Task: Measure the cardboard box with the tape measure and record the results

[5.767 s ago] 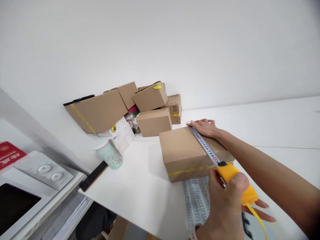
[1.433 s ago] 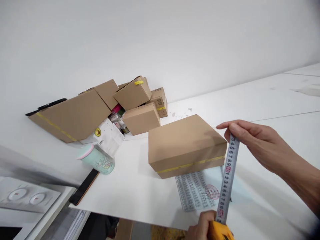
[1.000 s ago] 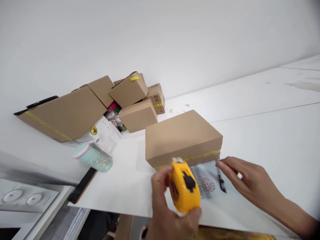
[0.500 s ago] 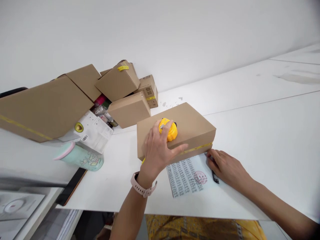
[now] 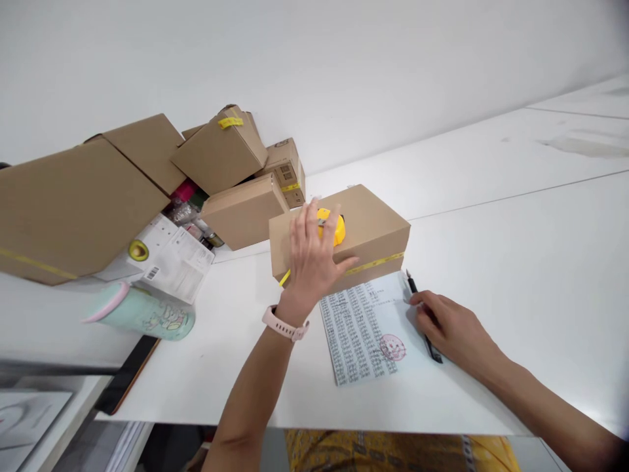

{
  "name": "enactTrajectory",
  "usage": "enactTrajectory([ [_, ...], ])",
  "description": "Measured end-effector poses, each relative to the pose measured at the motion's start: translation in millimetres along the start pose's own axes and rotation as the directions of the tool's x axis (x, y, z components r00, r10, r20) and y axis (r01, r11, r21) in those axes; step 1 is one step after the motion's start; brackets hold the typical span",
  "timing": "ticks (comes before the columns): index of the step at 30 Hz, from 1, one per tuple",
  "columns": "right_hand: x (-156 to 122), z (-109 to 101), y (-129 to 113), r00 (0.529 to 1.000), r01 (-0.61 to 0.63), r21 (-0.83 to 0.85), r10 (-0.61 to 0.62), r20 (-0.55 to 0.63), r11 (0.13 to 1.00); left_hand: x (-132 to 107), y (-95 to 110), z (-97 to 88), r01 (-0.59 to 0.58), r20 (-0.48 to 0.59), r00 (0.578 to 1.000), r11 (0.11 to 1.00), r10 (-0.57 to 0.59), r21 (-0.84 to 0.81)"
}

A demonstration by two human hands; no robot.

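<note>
A closed cardboard box (image 5: 366, 219) with a strip of yellow tape on its side lies at the middle of the table. On its top sits a yellow tape measure (image 5: 339, 231). My left hand (image 5: 313, 252), with a pink watch band at the wrist, rests over both, fingers stretched out and partly covering the tape measure. In front of the box lies a sheet or pad of paper (image 5: 354, 341) with rows of handwriting and a round red stamp. My right hand (image 5: 449, 324) has its fingers curled on a black pen (image 5: 411, 283) along the paper's right edge.
More cardboard boxes (image 5: 221, 154) are stacked at the back left against the wall. Before them are a white package (image 5: 179, 262) with an avocado picture, a mint tumbler (image 5: 157, 314) with a pink ring, and a dark flat object (image 5: 130, 373) at the table's front left edge.
The box, with the tape measure and my left hand on it, has moved back, uncovering more of the paper. My right hand has come away from the box's corner, and the pen's tip now shows.
</note>
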State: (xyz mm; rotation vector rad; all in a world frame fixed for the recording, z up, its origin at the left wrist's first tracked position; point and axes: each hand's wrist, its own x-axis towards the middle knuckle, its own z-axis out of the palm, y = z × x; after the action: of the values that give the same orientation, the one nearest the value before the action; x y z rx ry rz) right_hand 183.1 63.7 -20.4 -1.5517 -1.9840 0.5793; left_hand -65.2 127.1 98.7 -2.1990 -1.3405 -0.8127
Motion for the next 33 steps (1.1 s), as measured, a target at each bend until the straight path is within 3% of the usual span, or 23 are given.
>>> enactTrajectory([
  [2, -4, -11, 0, 0.985, -0.138, 0.221, 0.157, -0.071, 0.966, -15, 13, 2.2, -0.145, -0.171, 0.976, 0.987, 0.131, -0.068],
  [4, -7, -23, -3, 0.954, -0.159, 0.476, 0.258, -0.15, 0.865, -38, 28, 6.6, -0.266, -0.231, 0.947, 0.947, 0.222, -0.183],
  [6, -8, -31, -8, 0.936, -0.048, 0.657, 0.263, -0.233, 0.752, -63, 38, 13.7, -0.286, -0.121, 0.958, 0.912, 0.261, -0.295],
  [8, -8, -34, -13, 0.916, 0.057, 0.717, 0.249, -0.314, 0.695, -84, 43, 21.9, -0.221, 0.062, 0.964, 0.91, 0.258, -0.351],
  [10, -7, -30, -17, 0.875, 0.098, 0.684, 0.265, -0.405, 0.723, -99, 44, 28.9, -0.165, 0.213, 0.944, 0.918, 0.253, -0.36],
  [13, -10, -20, -20, 0.797, 0.017, 0.593, 0.347, -0.494, 0.805, -109, 44, 33.9, -0.143, 0.349, 0.898, 0.927, 0.269, -0.346],
  [14, -11, -16, -20, 0.792, -0.025, 0.578, 0.369, -0.486, 0.816, -110, 44, 34.2, -0.143, 0.373, 0.887, 0.93, 0.273, -0.338],
  [16, -12, -12, -23, 0.855, -0.081, 0.586, 0.359, -0.376, 0.806, -110, 45, 33.7, -0.149, 0.397, 0.876, 0.935, 0.275, -0.321],
  [18, -9, -9, -27, 0.949, -0.125, 0.637, 0.279, -0.147, 0.761, -110, 47, 32.6, -0.156, 0.397, 0.874, 0.936, 0.28, -0.316],
  [19, -6, -9, -30, 0.974, -0.16, 0.672, 0.228, -0.013, 0.723, -110, 47, 31.9, -0.156, 0.393, 0.876, 0.935, 0.28, -0.318],
  [21, 4, -7, -36, 0.962, -0.273, 0.715, 0.17, 0.214, 0.644, -111, 47, 30.4, -0.143, 0.395, 0.877, 0.933, 0.275, -0.33],
  [23, 16, -5, -41, 0.937, -0.34, 0.714, 0.16, 0.31, 0.612, -112, 45, 29.1, -0.122, 0.412, 0.871, 0.93, 0.268, -0.347],
  [28, 38, 14, -40, 0.97, -0.245, 0.613, 0.19, 0.154, 0.751, -113, 49, 27.8, -0.131, 0.443, 0.852, 0.932, 0.28, -0.338],
  [33, 41, 31, -29, 0.991, -0.134, 0.565, 0.108, 0.079, 0.814, -112, 59, 29.0, -0.168, 0.438, 0.859, 0.954, 0.266, -0.249],
])
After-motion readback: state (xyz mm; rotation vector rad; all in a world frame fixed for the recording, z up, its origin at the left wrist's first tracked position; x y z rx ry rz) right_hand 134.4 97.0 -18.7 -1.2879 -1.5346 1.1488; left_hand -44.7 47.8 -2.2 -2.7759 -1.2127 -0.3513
